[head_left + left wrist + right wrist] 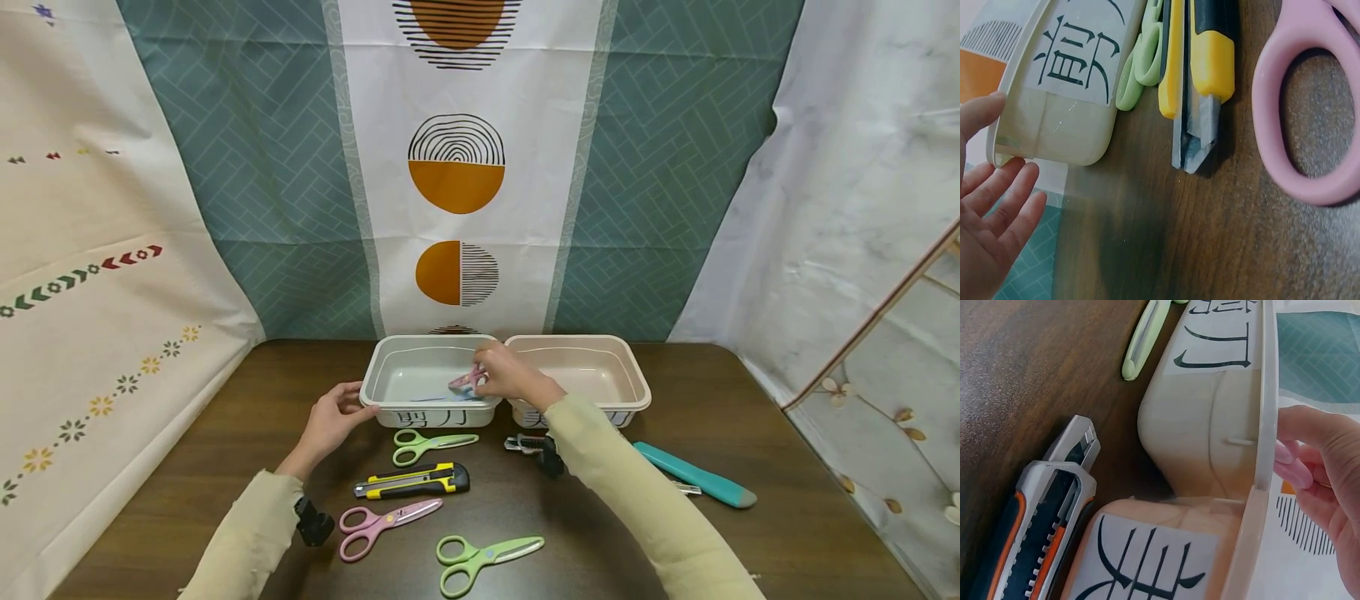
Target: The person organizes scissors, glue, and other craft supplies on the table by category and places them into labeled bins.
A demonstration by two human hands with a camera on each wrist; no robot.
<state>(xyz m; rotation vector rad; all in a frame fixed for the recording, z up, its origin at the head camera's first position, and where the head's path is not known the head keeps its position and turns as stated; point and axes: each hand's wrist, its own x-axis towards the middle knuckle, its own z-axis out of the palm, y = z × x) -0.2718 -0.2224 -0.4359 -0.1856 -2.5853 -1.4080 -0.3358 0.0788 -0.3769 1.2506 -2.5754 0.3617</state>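
Note:
My right hand (508,371) holds pink scissors (467,380) by the handles inside the left, whitish bin (431,417), blades toward the left. Light blue scissors (467,392) lie low in that bin, partly hidden. Only the pink handle (1294,470) shows between the fingers in the right wrist view; the rim hides the blades. At the same bin's front left corner, my left hand (335,419) holds the rim, thumb in front and fingers along the side. Right beside it stands a beige bin (637,387). Both bins carry paper labels with black characters.
Before the bins lie green scissors (435,442), a yellow-black box cutter (412,481), pink scissors (390,522) and more green scissors (489,557). A grey-orange box cutter (1047,519) lies near the right wrist. Further right is a teal-handled cutter (697,477). A patterned cloth (472,287) hangs behind.

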